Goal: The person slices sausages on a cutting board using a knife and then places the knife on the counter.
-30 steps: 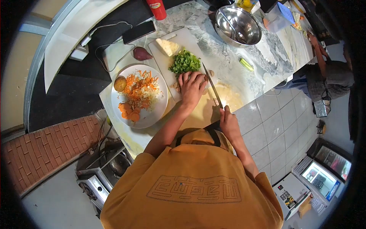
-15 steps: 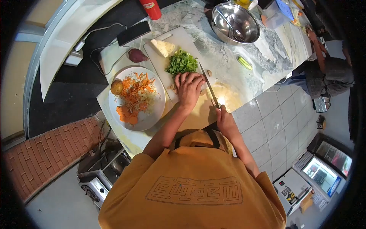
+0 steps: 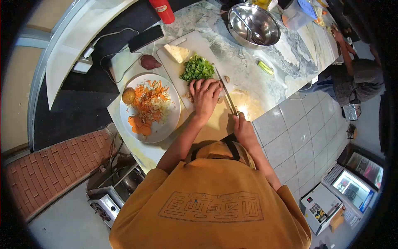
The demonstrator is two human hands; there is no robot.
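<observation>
My right hand (image 3: 244, 129) is wrapped round the handle of a long knife (image 3: 226, 93), whose blade lies along the right edge of the white cutting board (image 3: 202, 39). Fingers bent and together, my left hand (image 3: 205, 98) presses on something brownish on the board beside the blade; the hand mostly hides it. Chopped green leaves (image 3: 197, 67) are heaped just beyond my left fingers. A pale cabbage wedge (image 3: 177, 53) sits at the board's far end. Small brown pieces (image 3: 188, 96) lie by my left hand, and another (image 3: 226, 79) is right of the blade.
On the left, a white plate (image 3: 165, 132) bears shredded vegetables, orange slices and a potato (image 3: 129, 96). Beyond are a purple onion (image 3: 149, 62), phone (image 3: 146, 38) and red bottle (image 3: 162, 11). A steel bowl (image 3: 271, 31) and green pieces (image 3: 265, 67) lie right. Another person (image 3: 358, 81) stands far right.
The knife and my right hand have shifted slightly left and back towards my body. My left hand stays over the same spot on the board. The view has shifted a little.
</observation>
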